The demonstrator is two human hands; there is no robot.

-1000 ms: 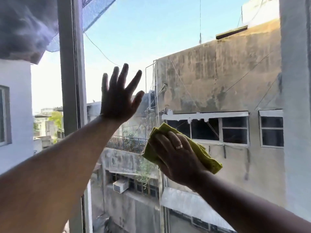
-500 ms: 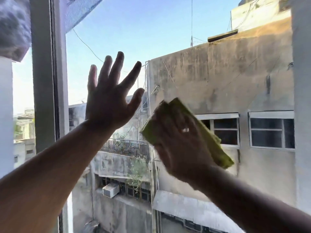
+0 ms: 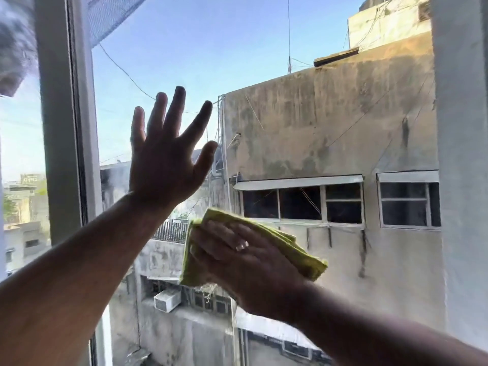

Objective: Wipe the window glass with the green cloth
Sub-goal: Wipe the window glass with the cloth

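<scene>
The window glass (image 3: 303, 122) fills the view, with sky and a stained building behind it. My right hand (image 3: 245, 262) lies flat on a folded green cloth (image 3: 298, 256) and presses it against the glass at centre. A ring shows on one finger. My left hand (image 3: 169, 159) is held up against the pane to the upper left of the cloth, fingers spread, holding nothing. The cloth's edges stick out on the left and right of my right hand.
A grey vertical window frame post (image 3: 66, 122) stands at the left, close to my left forearm. A pale wall or frame edge (image 3: 462, 154) borders the glass on the right. Netting (image 3: 111, 17) hangs outside at the top left.
My right hand rose with the cloth, then slid it back down and slightly left on the glass. My left hand stays spread on the pane.
</scene>
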